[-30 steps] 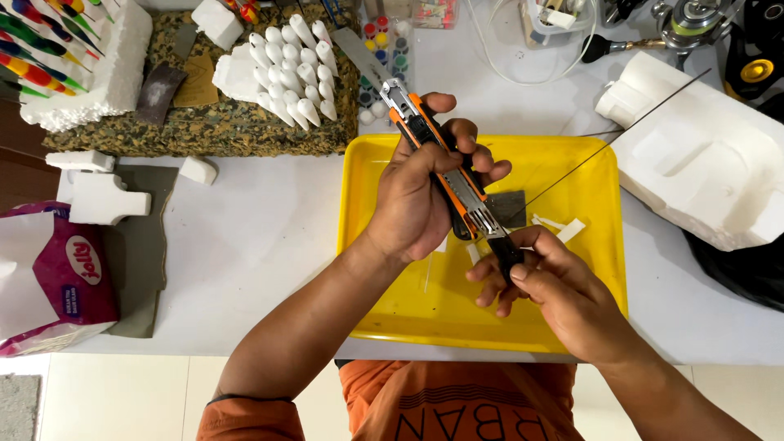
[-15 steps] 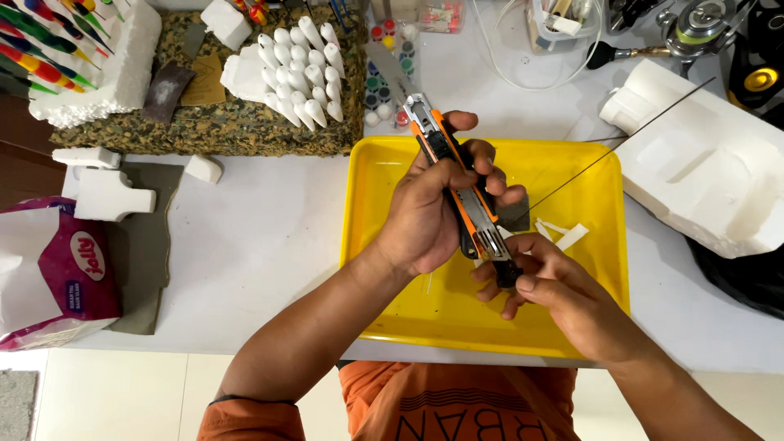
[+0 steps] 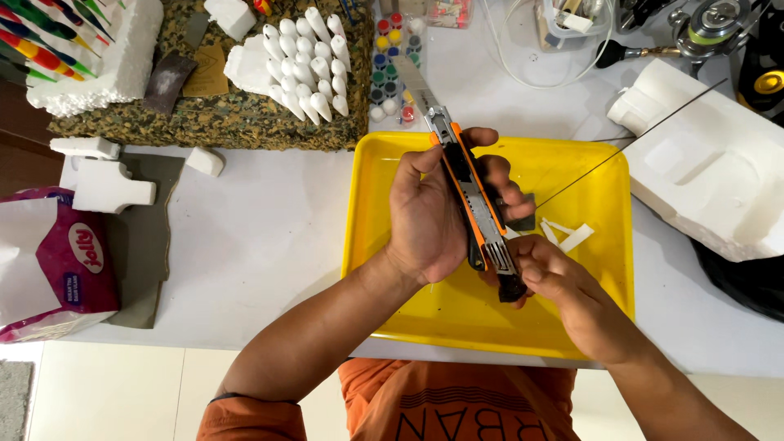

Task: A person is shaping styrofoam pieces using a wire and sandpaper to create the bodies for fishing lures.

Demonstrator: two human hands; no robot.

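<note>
The left hand [image 3: 429, 216] is wrapped around the body of an orange and black utility knife [image 3: 476, 208], fingers curled over its far side and thumb along the near edge, which keeps the tool steady above the yellow tray [image 3: 384, 245]. The knife is held lengthwise, away from the body, with its long blade [image 3: 418, 86] pushed out and pointing past the tray's far rim toward the paint pots [image 3: 392, 57], so the sharp end faces away from both hands. The right hand [image 3: 563, 298] is closed on the knife's dark rear end, fingertips pinching the cap there; that grip suits working the back of the handle while the other hand braces it

Holding the tool over the tray means anything that drops lands inside it; small white scraps [image 3: 567, 235] and a dark grey piece [image 3: 523, 216] already lie on its floor. A thin wire [image 3: 637, 143] runs from near the hands out over the tray's right rim toward a white foam block [image 3: 710, 180] on the table [image 3: 245, 229]. Rows of white cones [image 3: 306, 69] stand on a speckled board [image 3: 204, 122] beyond
</note>
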